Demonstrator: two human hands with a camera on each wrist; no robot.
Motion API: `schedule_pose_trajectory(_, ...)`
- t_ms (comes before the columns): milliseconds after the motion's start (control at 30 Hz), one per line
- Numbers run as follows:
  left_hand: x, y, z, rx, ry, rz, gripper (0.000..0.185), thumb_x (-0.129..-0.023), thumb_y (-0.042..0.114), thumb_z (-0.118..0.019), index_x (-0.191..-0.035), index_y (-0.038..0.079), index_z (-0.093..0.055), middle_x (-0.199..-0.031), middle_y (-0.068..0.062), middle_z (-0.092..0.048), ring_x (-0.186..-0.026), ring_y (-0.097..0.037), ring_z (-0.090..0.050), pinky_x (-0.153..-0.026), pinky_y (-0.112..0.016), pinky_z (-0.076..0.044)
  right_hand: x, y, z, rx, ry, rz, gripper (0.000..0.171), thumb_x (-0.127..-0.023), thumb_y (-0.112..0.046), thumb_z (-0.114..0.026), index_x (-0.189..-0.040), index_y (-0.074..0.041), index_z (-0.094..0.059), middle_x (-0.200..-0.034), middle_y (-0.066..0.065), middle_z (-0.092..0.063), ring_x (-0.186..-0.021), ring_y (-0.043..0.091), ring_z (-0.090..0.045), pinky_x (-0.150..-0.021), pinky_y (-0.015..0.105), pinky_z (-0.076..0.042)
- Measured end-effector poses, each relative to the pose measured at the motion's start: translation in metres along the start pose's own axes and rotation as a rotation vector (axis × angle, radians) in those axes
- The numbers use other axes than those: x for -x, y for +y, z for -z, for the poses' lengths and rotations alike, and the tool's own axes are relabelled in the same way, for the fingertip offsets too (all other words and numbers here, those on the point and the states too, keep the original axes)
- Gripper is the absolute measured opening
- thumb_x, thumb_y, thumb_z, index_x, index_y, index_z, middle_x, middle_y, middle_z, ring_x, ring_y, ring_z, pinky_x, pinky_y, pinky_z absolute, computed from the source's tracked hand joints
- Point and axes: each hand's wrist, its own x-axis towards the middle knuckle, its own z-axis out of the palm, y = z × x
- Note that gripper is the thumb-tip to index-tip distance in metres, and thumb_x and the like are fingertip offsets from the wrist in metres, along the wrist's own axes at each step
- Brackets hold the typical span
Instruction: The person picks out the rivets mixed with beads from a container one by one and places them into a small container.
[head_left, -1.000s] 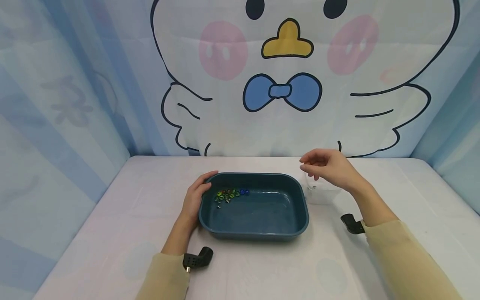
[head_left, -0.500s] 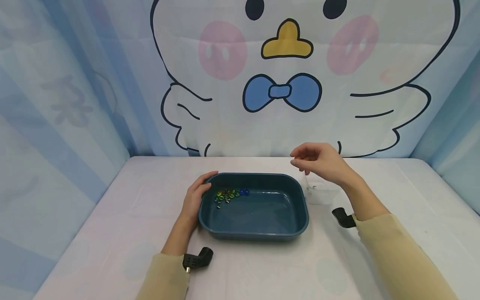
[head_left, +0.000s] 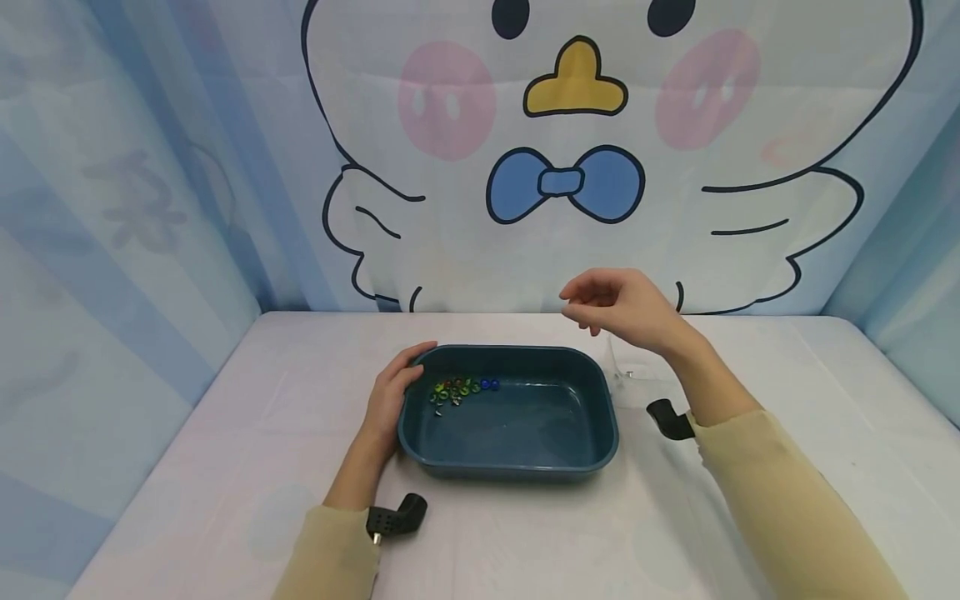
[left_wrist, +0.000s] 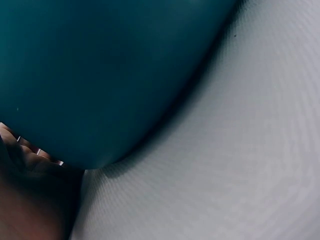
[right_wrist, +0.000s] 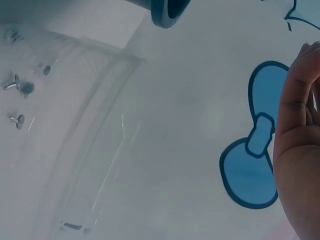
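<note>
In the head view, my left hand (head_left: 392, 396) grips the left end of a dark teal plastic tray (head_left: 510, 470), thumb over its rim. The left wrist view shows the tray's outer wall (left_wrist: 110, 75) and fingers (left_wrist: 32, 157) against it. Small glassy marbles (head_left: 454, 390), green, amber and blue, lie at the tray's back left. My right hand (head_left: 626, 308) is raised behind the tray's back right corner, fingers bent towards the thumb; I cannot tell whether something small is between them. Below it stands a clear box (head_left: 637, 392) holding several small metal stud-like pieces (right_wrist: 20, 86).
A white cloth covers the table (head_left: 525, 542). Behind it hangs a curtain (head_left: 570, 250) with a cartoon figure and a blue bow tie. The clear box stands close to the tray's right end. Each wrist carries a black camera (head_left: 671, 419).
My right hand has moved left and upward from above the clear box towards the tray's back right corner. The left hand, tray and marbles have stayed where they were.
</note>
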Motion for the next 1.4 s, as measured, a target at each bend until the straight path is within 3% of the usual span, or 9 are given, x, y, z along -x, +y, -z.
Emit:
schedule_pose_trajectory(733,0.001,0.001,-0.001,-0.006,0.007,0.007,0.046,-0.102,0.01,-0.036,-0.144,0.004,-0.052,-0.149,-0.013,-0.048,-0.138,-0.026,-0.041,-0.116,-0.042,-0.027,-0.023,-0.024,-0.023,-0.065,-0.063,0.098,0.021,-0.093,-0.012,-0.072,-0.112,-0.003,-0.071,-0.089,0.011,-0.067,-0.07,0.027,-0.062,-0.063,0.033,-0.055)
schedule_pose_trajectory(1400,0.003,0.001,0.0,0.016,-0.013,0.006,0.046,-0.103,0.011,-0.035,-0.145,0.003,-0.051,-0.15,-0.014,-0.047,-0.138,-0.027,-0.04,-0.117,-0.045,-0.026,-0.043,-0.03,-0.064,-0.126,-0.156,0.159,0.018,-0.093,-0.01,-0.072,-0.109,-0.002,-0.071,-0.089,0.008,-0.068,-0.073,0.028,-0.062,-0.062,0.036,-0.056)
